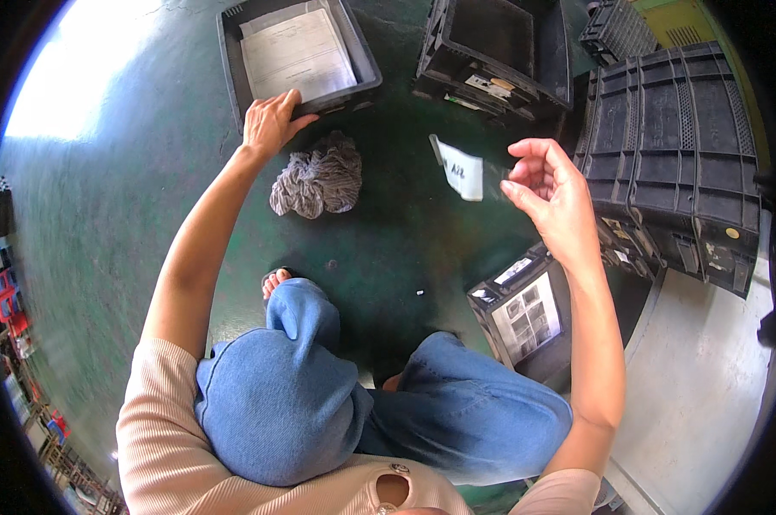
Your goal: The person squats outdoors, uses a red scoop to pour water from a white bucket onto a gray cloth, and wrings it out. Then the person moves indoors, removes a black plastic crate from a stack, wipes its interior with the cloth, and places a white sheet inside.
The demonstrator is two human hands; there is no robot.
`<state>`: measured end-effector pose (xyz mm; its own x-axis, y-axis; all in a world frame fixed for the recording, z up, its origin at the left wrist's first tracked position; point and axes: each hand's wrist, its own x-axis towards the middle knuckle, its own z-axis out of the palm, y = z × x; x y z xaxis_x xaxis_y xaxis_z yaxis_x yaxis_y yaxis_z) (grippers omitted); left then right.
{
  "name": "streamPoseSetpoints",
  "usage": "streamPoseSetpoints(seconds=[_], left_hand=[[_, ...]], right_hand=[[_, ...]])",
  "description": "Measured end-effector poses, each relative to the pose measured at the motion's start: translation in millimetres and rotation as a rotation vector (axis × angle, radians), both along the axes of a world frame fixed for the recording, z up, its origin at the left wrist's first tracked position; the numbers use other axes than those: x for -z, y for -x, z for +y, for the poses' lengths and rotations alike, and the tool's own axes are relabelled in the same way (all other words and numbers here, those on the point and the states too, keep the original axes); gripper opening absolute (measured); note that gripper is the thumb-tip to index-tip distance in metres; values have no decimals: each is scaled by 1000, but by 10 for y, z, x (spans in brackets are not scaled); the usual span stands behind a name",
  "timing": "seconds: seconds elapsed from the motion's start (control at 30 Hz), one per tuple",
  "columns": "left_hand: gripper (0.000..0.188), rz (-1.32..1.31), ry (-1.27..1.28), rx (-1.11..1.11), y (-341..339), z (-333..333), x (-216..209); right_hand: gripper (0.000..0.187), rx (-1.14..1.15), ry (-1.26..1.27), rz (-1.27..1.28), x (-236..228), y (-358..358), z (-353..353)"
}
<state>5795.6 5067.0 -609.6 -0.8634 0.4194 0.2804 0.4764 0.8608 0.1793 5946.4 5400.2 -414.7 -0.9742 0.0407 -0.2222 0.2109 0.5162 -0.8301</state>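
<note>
My left hand [272, 123] rests over the near edge of a dark plastic crate [368, 79], its fingers bent over the rim and its thumb pointing right. Printed white sheets [298, 53] lie inside that crate. A small white label [462, 174] with handwriting on it hangs in the air just left of my right hand [547, 182]. A faint see-through strip seems to join the label to my closed thumb and fingers. Below my left hand a crumpled grey cloth [317, 176] lies on the floor.
A second dark crate [491, 51] stands at the far right of the first. Stacked crates [671, 154] rise on the right, beside a pale panel [697, 369]. Near my right forearm is a crate with a picture sheet [527, 319]. My knees [280, 403] are bent over the green floor [388, 275].
</note>
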Motion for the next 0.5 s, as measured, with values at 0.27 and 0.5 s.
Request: streamPoseSetpoints(seconds=[0.27,0.5], left_hand=[[39,-828,-769,353,-873,824,-774],[69,-1350,-1382,409,-1260,1218,-1047]], right_hand=[[38,-54,-46,57,58,4,-169],[38,-121,15,-60,73,40,-303]])
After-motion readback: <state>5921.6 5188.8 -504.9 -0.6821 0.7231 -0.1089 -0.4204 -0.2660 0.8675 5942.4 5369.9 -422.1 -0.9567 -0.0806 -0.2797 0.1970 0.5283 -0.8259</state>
